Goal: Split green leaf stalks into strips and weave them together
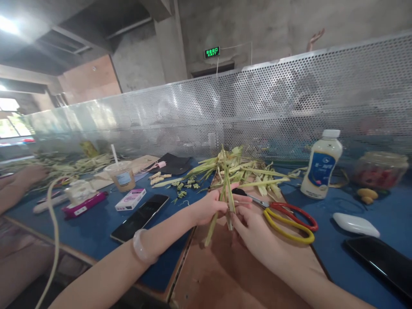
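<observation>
Pale green leaf strips [211, 229] cross each other in front of me, above the brown board. My left hand [209, 207] has its fingers closed around them, some fingers pointing right behind the strips. Close beside it, my right hand [252, 227] pinches the lower end of one strip between thumb and fingers. Scissors [289, 219] with one red and one yellow handle lie just right of my hands, their blades partly behind my fingers. Beyond my hands is a loose heap of similar leaf strips [254, 175].
Left are a black phone [140, 218], a small white-purple box [130, 199], a drink cup [122, 178] and another person's arm [22, 184]. On the right stand a white bottle [321, 165], a jar [381, 169] and a white case [355, 224]. A perforated metal screen [193, 116] closes off the back.
</observation>
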A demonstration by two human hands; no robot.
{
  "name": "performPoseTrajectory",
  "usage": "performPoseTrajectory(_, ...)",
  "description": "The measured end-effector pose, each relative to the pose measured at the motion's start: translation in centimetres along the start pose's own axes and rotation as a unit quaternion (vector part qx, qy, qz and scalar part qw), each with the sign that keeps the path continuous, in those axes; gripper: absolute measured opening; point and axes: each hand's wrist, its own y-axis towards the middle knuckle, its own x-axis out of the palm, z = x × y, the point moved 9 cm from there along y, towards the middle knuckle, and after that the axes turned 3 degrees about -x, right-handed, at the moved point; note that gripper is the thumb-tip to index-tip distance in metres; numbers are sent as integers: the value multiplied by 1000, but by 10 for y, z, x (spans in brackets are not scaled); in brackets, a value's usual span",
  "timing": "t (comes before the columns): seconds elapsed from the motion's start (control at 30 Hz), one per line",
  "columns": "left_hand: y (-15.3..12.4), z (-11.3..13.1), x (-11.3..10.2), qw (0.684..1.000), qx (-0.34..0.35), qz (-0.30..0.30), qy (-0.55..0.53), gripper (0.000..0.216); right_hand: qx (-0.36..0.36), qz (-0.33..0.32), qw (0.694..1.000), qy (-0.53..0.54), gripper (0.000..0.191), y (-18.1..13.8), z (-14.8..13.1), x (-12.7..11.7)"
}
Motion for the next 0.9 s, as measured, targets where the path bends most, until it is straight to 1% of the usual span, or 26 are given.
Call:
performPoseTrajectory(0.1, 0, 1, -5, 1000, 11, 3, -29, 80, 13, 3, 1000, 6, 29, 0, 0, -5)
performPoseTrajectory(0.2, 0, 0, -6, 999, 12, 11, -37, 70, 17, 12, 1000, -10, 27, 0, 0, -10)
performPoseTrajectory(0.3, 0, -3, -7, 999, 3, 40, 7, 61, 2, 50, 998, -45, 23, 0, -2, -18)
performPoseTrajectory(0.37, 1, -5, -10, 996, 0, 68, 49, 58, -4, 65, 996, -53, 21, 0, -2, -20)
performPoseTrajectory(0.43, 1, -7, -15, 992, -10, 96, 78, 51, -9, 75, 996, -54, 22, 0, -3, -22)
performPoseTrajectory(0.53, 2, -11, -23, 988, -19, 128, 82, 39, -18, 87, 994, -69, 24, 0, -5, -26)
performPoseTrajectory(0.63, 2, -9, -26, 988, -4, 136, 71, 35, -23, 87, 993, -78, 24, 2, -5, -28)
performPoseTrajectory(0.77, 3, -3, -25, 989, 23, 129, 67, 34, -11, 74, 997, -19, 28, 5, 2, -25)
performPoseTrajectory(0.9, 2, -4, -29, 989, 11, 138, 59, 32, 36, 56, 996, 64, 33, 7, 15, -17)
